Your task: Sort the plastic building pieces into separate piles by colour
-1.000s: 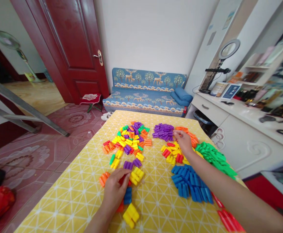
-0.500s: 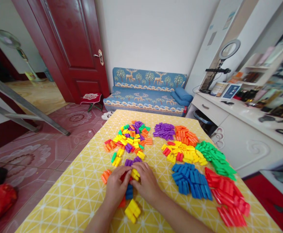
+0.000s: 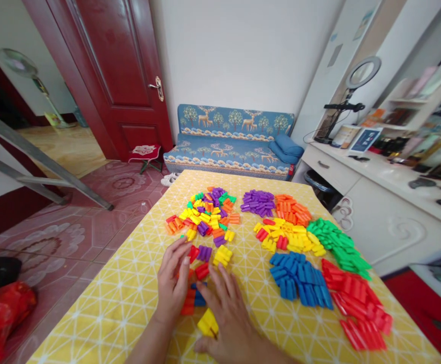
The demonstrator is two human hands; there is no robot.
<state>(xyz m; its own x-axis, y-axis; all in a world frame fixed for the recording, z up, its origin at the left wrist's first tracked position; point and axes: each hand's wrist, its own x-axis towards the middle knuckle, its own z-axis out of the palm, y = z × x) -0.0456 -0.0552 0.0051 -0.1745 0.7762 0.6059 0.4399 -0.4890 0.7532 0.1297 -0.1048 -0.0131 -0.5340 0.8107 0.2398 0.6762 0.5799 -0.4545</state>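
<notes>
My left hand point(image 3: 173, 280) is low over the table with its thumb and fingers apart. Near its fingertips lie a small red plastic block point(image 3: 193, 254) and a purple block point(image 3: 204, 253). My right hand point(image 3: 228, 313) is spread, its fingers reaching beside a red block point(image 3: 202, 271) and over part of a blue block point(image 3: 201, 297). An orange block point(image 3: 188, 306) lies against the blue one. Under the edge of my right hand sits a partly covered yellow block point(image 3: 207, 322). Another yellow block point(image 3: 223, 256) lies just beyond its fingertips.
A mixed-colour pile point(image 3: 208, 212) lies at the table's far left. To the right are piles of purple point(image 3: 258, 203), orange point(image 3: 292, 211), yellow with some red point(image 3: 292, 236), green point(image 3: 337, 247), blue point(image 3: 299, 278) and red blocks point(image 3: 358, 298). A blue sofa point(image 3: 220, 146) stands behind the table.
My hands have come apart from their close grip around the blocks. The right has moved down toward me, and both have spread. Red and yellow blocks now lie exposed between and beyond them.
</notes>
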